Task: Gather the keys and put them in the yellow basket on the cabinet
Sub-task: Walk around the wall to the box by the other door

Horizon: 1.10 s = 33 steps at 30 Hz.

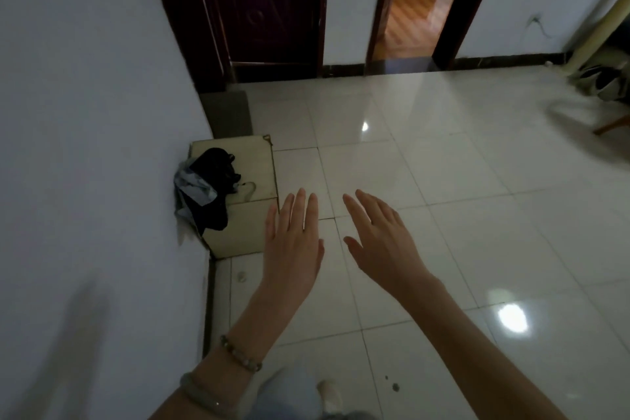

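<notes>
1. Head view looks down at a glossy white tiled floor [443,181] beside a white wall [85,112].
2. Left hand [293,242] is held out flat, palm down, fingers straight and together; it is released and holds nothing.
3. Right hand [381,242] is likewise spread, palm down, fingers angled toward the upper left; it is released and holds nothing.
4. The two hands hover side by side, near each other but apart, above the floor.
5. Left wrist carries a beaded bracelet [240,353]; a pale bangle [204,395] sits further up the forearm.
6. A low pale cabinet [252,164] stands against the wall, left of and beyond the left hand.
7. On the cabinet's top lies a black bag [214,170] with grey-blue cloth [196,187] bunched against the wall; a thin cord [247,189] trails from the bag across the top. What the bag holds cannot be told.
8. A small metal piece [267,138] sits at the cabinet's far right corner; too small to identify.
9. Keys: none can be made out. Yellow basket: none in view.
10. Beyond the floor: a dark wooden door [269,7] and an open doorway [412,3] onto a wood-floored room.
</notes>
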{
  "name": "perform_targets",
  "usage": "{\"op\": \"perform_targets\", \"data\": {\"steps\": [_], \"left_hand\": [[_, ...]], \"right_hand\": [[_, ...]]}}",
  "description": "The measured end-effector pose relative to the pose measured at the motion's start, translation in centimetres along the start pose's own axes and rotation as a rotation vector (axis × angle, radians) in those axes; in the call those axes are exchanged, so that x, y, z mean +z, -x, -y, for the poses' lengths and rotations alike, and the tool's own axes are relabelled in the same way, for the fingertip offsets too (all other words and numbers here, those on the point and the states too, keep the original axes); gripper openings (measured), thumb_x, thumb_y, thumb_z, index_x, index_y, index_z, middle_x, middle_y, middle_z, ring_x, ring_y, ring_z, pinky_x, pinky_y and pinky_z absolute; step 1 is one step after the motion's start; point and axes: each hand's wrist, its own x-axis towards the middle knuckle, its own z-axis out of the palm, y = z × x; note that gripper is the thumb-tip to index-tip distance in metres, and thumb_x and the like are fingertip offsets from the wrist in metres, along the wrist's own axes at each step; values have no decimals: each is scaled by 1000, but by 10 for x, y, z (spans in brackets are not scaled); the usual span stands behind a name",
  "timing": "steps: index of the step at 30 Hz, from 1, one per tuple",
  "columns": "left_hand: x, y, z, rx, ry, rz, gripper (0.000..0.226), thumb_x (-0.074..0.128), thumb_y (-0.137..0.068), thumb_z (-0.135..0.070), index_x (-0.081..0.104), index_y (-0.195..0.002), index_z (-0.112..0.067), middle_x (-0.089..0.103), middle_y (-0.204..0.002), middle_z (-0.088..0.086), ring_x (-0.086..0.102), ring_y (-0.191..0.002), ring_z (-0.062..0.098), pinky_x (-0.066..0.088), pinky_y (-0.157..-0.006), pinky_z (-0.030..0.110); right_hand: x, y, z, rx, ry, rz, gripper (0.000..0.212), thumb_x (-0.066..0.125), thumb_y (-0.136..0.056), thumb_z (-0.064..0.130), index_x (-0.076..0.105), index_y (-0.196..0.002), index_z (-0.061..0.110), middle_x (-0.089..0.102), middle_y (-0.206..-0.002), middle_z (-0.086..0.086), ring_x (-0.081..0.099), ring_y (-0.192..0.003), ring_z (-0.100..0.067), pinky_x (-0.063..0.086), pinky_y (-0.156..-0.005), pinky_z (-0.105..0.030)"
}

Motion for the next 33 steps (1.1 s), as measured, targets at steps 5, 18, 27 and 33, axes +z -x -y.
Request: {"op": "perform_targets", "data": {"steps": [5, 18, 27, 33], "left_hand": [[21, -62, -3, -64, -4, 15, 70, 44, -93, -33, 3, -145, -11, 13, -155, 12, 10, -142, 26, 11, -116, 45], [68, -287, 39, -200, -40, -21, 70, 40, -95, -35, -1, -145, -10, 9, -156, 12, 7, -142, 26, 3, -116, 45], [88, -413, 63, -241, -77, 13, 72, 42, -94, -37, -1, -144, -10, 12, -155, 11, 10, -142, 27, 4, -115, 45], [107, -479, 79, -317, -94, 46, 75, 49, -91, -37, 5, -145, -9, 17, -154, 12, 15, -141, 27, 10, -114, 45]], "right_hand": [[13, -58, -46, -59, -4, 34, 66, 66, -83, 19, 31, -137, 6, 38, -143, -20, 34, -131, -35, 29, -107, -45], [50, -287, -142, -171, -17, 86, 64, 61, -86, 24, 27, -139, 10, 33, -147, -17, 29, -134, -33, 26, -109, -45], [63, -415, -192, -197, -67, 90, 63, 66, -83, 20, 33, -136, 8, 40, -142, -20, 36, -130, -36, 32, -105, -48], [80, -494, -224, -275, -83, 115, 63, 63, -85, 22, 31, -137, 9, 36, -144, -18, 32, -132, -34, 29, -107, -46]]}}
